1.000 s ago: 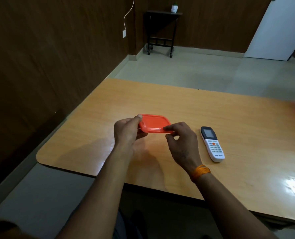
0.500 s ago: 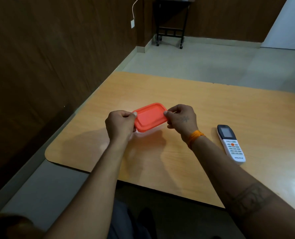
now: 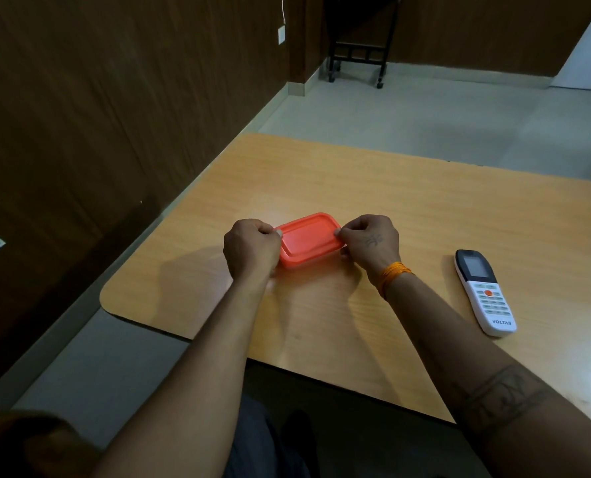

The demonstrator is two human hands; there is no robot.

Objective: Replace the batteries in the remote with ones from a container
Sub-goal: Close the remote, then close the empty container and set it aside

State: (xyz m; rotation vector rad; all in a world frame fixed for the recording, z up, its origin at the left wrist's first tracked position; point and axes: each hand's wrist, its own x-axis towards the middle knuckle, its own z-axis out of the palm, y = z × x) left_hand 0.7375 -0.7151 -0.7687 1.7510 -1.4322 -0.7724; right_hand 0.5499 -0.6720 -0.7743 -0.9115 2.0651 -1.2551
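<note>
A small orange container (image 3: 309, 240) with its orange lid on sits near the left end of the wooden table (image 3: 425, 208). My left hand (image 3: 251, 248) grips its left edge, thumb on the lid's rim. My right hand (image 3: 371, 241) pinches the lid's right edge with curled fingers. What is inside the container is hidden. A white remote (image 3: 484, 291) with a dark screen and an orange button lies face up to the right of my right forearm, apart from both hands.
The table's rounded near-left corner (image 3: 114, 301) is close to the left hand. A dark wood-panelled wall (image 3: 97, 115) runs along the left. A black wheeled stand (image 3: 358, 56) is on the floor at the far end of the room.
My right hand has moved from the lid's near corner to its right edge. The container now lies lower and flatter on the table. The camera has tilted downward.
</note>
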